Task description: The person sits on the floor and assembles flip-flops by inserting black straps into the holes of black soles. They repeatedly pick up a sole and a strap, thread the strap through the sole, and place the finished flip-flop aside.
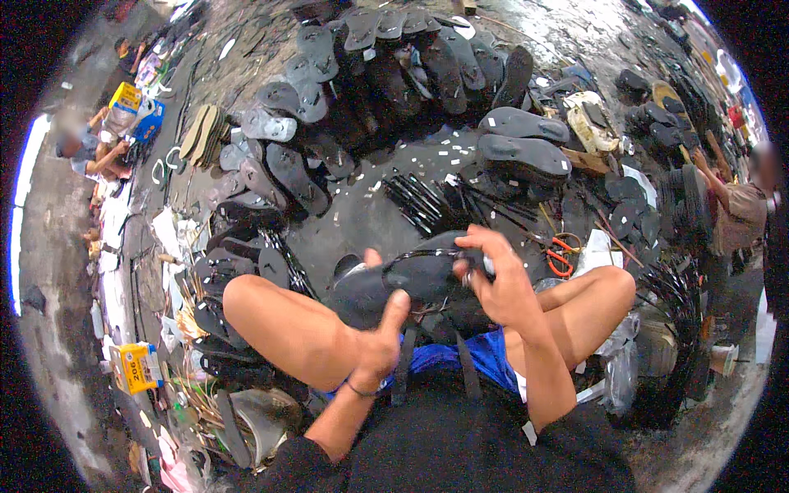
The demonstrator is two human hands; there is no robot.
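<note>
I sit cross-legged on the floor with a black flip-flop sole (411,279) held over my lap. My left hand (380,341) grips its near end, thumb up against the sole. At the sole's far right end my right hand (493,275) pinches the black strap. Between my knees lie blue shorts (460,353) with black straps (468,370) across them.
A big heap of black flip-flops (386,74) fills the floor ahead, with loose black straps (427,201) in the middle. Red-handled scissors (560,255) lie right of my hand. A yellow box (138,366) sits at left. Other people sit far left (86,148) and right (740,209).
</note>
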